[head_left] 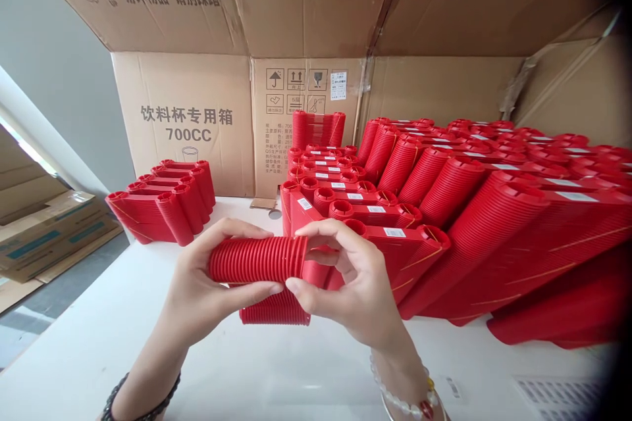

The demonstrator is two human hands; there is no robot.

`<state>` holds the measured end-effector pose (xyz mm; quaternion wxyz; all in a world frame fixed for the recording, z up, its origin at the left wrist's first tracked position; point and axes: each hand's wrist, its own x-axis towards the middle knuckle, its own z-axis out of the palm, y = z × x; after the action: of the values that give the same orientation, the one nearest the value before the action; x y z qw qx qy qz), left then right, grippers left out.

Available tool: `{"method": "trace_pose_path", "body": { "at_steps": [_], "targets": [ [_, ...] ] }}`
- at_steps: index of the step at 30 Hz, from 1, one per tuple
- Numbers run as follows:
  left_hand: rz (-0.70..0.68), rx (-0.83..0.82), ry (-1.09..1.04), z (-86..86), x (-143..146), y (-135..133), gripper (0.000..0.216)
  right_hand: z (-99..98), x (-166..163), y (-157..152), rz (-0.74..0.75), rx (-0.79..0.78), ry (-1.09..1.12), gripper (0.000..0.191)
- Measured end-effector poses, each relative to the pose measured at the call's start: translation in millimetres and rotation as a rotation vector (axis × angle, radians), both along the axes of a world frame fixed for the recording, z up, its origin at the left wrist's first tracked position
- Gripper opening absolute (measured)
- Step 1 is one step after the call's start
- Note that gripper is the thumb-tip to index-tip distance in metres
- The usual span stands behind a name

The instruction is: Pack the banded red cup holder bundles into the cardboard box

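Observation:
Between my two hands is a ribbed red stack of nested plastic pieces (pixel 254 260), lying sideways above the white table. My left hand (pixel 212 283) is wrapped round its left end, thumb along the lower side. My right hand (pixel 348 283) pinches the right end with thumb and fingertips. Just below it a second ribbed red stack (pixel 274 308) shows, partly hidden by the hands; I cannot tell whether the two are joined. Close behind my right hand stand banded red bundles (pixel 380 214) with white labels on their tops.
A large group of red bundles (pixel 513 164) fills the right side. A smaller red group (pixel 162 200) stands at the left on the white table (pixel 99 335). Opened cardboard (pixel 192 118) forms a wall behind. Flat cartons (pixel 54 230) lie lower left, beyond the table edge.

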<state>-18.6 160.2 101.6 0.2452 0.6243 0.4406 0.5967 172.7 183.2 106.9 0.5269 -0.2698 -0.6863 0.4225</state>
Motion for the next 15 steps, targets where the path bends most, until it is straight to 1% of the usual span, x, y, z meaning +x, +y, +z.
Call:
{"method": "trace_pose_path", "body": {
  "at_steps": [5, 7, 9, 11, 15],
  "targets": [
    [-0.020, 0.124, 0.389, 2.4, -11, -9, 0.041, -1.9, -3, -3, 0.048, -0.002, -0.054, 0.037],
    [-0.023, 0.175, 0.510, 2.8, -13, -11, 0.044, -2.6, -5, -5, 0.067, 0.000, -0.079, 0.038],
    [-0.020, 0.217, 0.570, 2.6, -12, -12, 0.044, -3.5, -7, -6, 0.070, -0.004, -0.097, 0.039],
    [-0.023, 0.233, 0.607, 2.5, -11, -12, 0.041, -4.3, -8, -7, 0.071, -0.010, -0.104, 0.040],
    [-0.026, 0.202, 0.694, 4.1, -8, -12, 0.030, -4.6, -10, -6, 0.068, 0.013, -0.097, 0.038]
  ]
}}
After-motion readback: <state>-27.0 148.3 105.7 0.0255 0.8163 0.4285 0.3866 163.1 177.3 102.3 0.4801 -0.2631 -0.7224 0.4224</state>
